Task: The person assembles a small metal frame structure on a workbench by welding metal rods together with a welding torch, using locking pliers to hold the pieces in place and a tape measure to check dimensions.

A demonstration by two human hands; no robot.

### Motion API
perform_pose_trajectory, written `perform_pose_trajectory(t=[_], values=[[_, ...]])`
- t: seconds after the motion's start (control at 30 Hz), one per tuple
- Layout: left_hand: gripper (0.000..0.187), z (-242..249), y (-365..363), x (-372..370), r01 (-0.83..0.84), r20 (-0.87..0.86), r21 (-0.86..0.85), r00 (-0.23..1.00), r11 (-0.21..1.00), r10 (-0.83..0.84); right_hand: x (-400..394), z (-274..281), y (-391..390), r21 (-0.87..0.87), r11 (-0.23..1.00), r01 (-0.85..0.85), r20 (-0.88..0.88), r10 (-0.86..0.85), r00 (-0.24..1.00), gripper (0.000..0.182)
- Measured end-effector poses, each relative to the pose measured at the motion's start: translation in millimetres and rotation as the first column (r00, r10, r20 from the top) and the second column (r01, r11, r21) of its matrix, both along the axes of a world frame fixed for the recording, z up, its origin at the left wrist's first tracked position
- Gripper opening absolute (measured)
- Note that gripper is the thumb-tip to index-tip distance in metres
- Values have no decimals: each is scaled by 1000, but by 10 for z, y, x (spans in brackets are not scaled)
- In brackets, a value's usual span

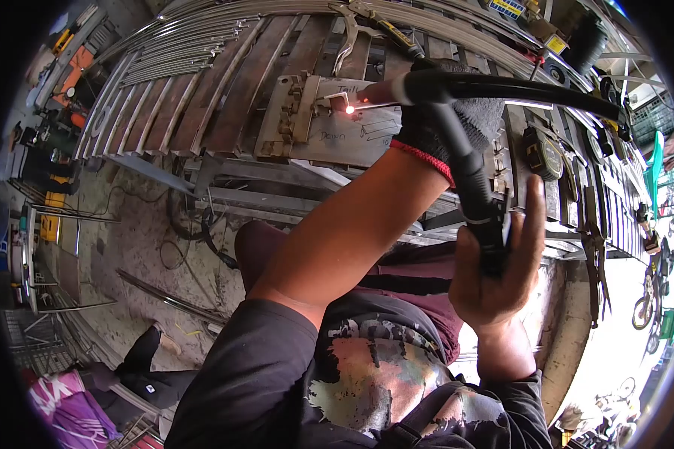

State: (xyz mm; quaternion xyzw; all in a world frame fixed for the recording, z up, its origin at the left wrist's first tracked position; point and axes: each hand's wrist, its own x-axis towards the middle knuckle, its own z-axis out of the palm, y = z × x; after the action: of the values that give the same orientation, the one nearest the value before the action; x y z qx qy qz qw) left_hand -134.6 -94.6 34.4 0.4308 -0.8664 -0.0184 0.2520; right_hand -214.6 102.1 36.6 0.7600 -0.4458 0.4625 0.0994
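Rods [183,56] lie side by side at the far left of the slatted bench [165,123], and right of them sits a marked metal plate [356,153]. Small metal blocks [298,120] stand along its left part. Beside them, over the plate, a bright glow [350,110] burns at the end of a thin rod [378,107], just off the nozzle of the torch [460,138].

The gloved left hand [469,116] is behind the torch, on the rod's side; its fingers are mostly hidden, so I cannot tell whether they pinch the rod. Lower and to the right, the bare right hand [502,288] holds the torch handle between thumb and curled fingers, the index finger stretched out straight past it. Farther right are a tape measure [543,153] and hanging pliers [594,251].

With that finger off the handle, the grip looks loose to me — a small turn of the wrist could swing the nozzle and carry the heat off its spot. The glove sits near the hot end, so a slip of the rod could scorch it. The uncovered right hand and left forearm could also catch spatter or glare burn — bare skin is the cause there.
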Motion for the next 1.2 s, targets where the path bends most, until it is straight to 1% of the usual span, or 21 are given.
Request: perform_pose_trajectory(t=[0.07,0.1,0.13,0.17,0.2,0.23,0.3,0.33,0.4,0.43,0.6,0.63,0.67,0.73,0.77,0.8,0.87,0.97,1.07,1.1,1.2], values=[[29,-64,-19,18,-36,-25,-83,999,996,34,-11,-48,16,-35,999,-1,118,5,993,78],[27,-244,-7,-60,-57,-354,-217,935,975,-24,-9,-50,31,-26,1000,16,169,-11,986,80],[22,-142,-10,31,-37,-234,-290,972,956,-34,-23,-10,62,15,999,41,215,-43,976,84],[20,-63,15,34,-60,-149,-320,989,945,12,-37,30,93,58,996,64,261,-77,962,87],[19,4,64,41,-77,-69,-321,996,944,58,-51,69,126,101,991,85,305,-112,946,91],[19,84,120,54,-91,14,-325,995,941,101,-84,77,130,75,990,117,311,-134,941,90],[18,239,281,131,-120,171,-272,970,955,170,-81,119,166,114,989,89,437,-131,890,87],[19,251,282,139,-124,167,-269,971,955,173,-79,141,183,129,989,74,499,-129,857,86],[20,273,289,140,-128,159,-263,972,956,174,-84,172,164,101,985,141,496,-173,851,84],[21,275,286,136,-131,151,-270,973,954,177,-113,132,119,16,986,166,471,-154,868,79],[19,244,274,157,-119,85,-326,984,938,154,-213,132,184,8,989,148,525,-130,841,78],[19,262,263,174,-98,150,-323,977,941,154,-252,154,214,11,989,147,532,-130,837,77],[22,311,288,199,-71,146,-293,982,953,118,-291,177,243,15,989,146,539,-131,832,77],[28,283,204,203,-63,187,-326,974,943,130,-393,192,275,2,987,159,571,-132,811,76],[32,326,167,226,-32,164,-303,983,953,85,-439,215,291,3,982,188,565,-156,810,73],[30,374,167,239,-50,195,-226,976,973,95,-483,238,323,16,979,202,576,-175,799,73],[28,493,253,275,-40,219,-223,972,974,90,-553,285,371,43,974,224,603,-204,771,71],[27,726,436,361,-38,202,-306,974,951,104,-574,337,406,44,971,236,633,-210,745,71],[30,935,491,377,-76,194,-184,975,980,112,-562,345,422,34,976,215,643,-186,743,71],[40,903,385,416,-18,262,-192,963,981,69,-539,355,433,27,978,206,646,-174,743,71],[50,1129,359,399,-4,408,-170,910,985,74,-503,385,436,-19,984,176,653,-121,747,71]])
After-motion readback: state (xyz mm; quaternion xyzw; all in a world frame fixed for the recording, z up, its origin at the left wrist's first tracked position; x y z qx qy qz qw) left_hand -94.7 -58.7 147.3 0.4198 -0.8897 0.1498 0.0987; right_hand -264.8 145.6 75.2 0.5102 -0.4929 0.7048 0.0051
